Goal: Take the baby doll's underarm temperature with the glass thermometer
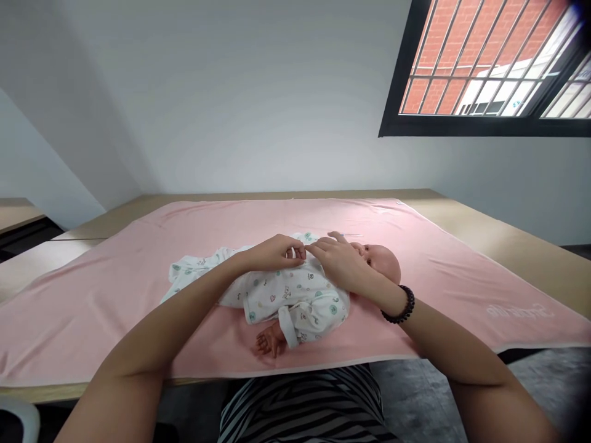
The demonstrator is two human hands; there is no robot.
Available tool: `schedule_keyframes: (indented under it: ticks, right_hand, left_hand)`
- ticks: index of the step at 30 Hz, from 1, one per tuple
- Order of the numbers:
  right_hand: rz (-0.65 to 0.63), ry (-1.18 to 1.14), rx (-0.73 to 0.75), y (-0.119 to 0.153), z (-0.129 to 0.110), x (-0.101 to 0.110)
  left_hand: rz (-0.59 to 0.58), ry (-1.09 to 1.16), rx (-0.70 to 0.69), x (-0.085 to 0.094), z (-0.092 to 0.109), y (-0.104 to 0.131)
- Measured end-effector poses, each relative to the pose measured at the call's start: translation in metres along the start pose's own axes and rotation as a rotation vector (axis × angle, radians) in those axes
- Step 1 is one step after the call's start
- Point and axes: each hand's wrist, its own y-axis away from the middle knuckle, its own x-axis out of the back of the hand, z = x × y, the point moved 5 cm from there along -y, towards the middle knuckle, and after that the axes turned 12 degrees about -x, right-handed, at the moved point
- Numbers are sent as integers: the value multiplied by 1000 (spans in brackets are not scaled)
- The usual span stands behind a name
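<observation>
A baby doll (385, 261) lies on its back on a pink blanket (443, 295), head to the right. It wears a white printed outfit (272, 289). Over the doll's chest, my left hand (277, 252) has its fingers curled at the front of the outfit; what they pinch is too small to make out. My right hand (339, 261) rests on the upper chest beside the doll's chin, its fingertips close to those of my left hand, and whether it grips cloth is hidden. One doll hand (270, 340) sticks out of a folded cuff near the blanket's front edge.
Beyond the doll, a thin light object (353, 234) lies on the blanket. The wooden table (466, 224) shows around the blanket's edges. A wall stands behind, with a barred window (484, 61) at upper right. A white curved chair part (23, 412) is at lower left.
</observation>
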Motion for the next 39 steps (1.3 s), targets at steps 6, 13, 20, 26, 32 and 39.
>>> schedule_keyframes:
  ticks: [6,13,20,26,32,39]
  right_hand:
    - [-196,-164,-90,3,7,-9]
    - [-172,-145,-126,2,0,-9]
    - [-87,19,-24,1,-6,-8]
    - [-45,23,-66,1,-4,-9]
    - [-102,-36,-54,2,-3,-8]
    - [-132,-111,-147,0,5,-3]
  left_hand:
    - [-2,-238,-257,4,10,4]
    - [71,-728,-611,-9,19,4]
    - [107,-907,-726,-8,37,7]
    - [147,-878,-726,-8,42,6]
    - [181,-818,-780,-16,43,5]
    - [157,-782,-887,-22,54,6]
